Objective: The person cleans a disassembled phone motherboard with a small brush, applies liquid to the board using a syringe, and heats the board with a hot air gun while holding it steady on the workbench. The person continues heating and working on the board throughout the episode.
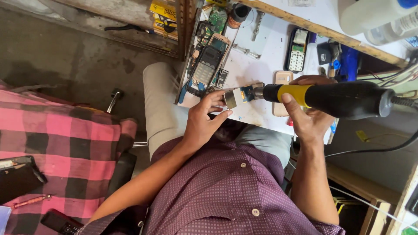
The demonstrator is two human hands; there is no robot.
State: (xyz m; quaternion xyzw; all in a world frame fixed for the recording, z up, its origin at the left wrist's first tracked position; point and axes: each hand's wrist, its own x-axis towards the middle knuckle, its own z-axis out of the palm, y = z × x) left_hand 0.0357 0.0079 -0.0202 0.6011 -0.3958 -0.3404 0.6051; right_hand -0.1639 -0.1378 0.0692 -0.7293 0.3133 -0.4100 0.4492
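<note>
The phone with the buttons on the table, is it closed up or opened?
Opened. The keypad phone lies with its cover off among bare circuit boards on the white table.

Dismantled keypad phone [208, 65] on white bench [261, 56]; pink checked cloth [61, 148] left; tweezers [246, 51].

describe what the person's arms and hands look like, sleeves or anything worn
Both forearms are bare. The left hand and right hand wear no gloves, and no rings or watch show. Short sleeves of a maroon shirt with a fine pale dotted pattern and light buttons reach the upper arms.
</note>
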